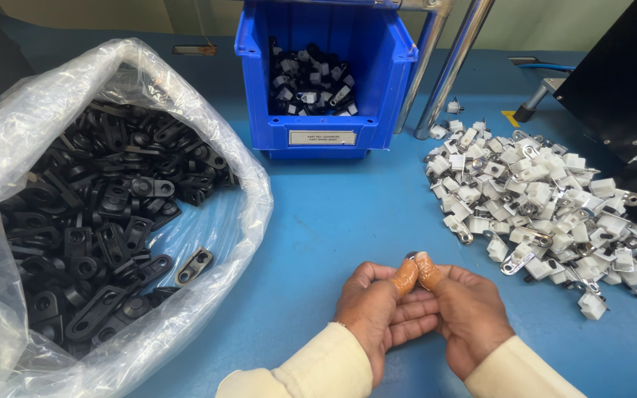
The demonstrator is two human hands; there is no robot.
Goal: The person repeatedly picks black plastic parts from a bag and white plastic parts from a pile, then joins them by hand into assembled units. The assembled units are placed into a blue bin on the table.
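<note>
While both hands meet low over the blue tabletop (348,214), the left hand (377,309) and right hand (470,313) pinch a small part (412,256) between capped thumbs, its shape mostly hidden. A bag (9,147) of black pieces lies left, white clips (540,199) right, a blue bin (318,74) behind.

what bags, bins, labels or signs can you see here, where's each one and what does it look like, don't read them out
Clear plastic bag: left on the blue table, open and crumpled, full of black plastic parts.
Blue bin: top centre, open-fronted, holding black-and-white parts.
Label: on the bin's front lip, a small white rectangle with dark print.
Yellow marking: right of the bin on the table, mostly hidden.
</note>
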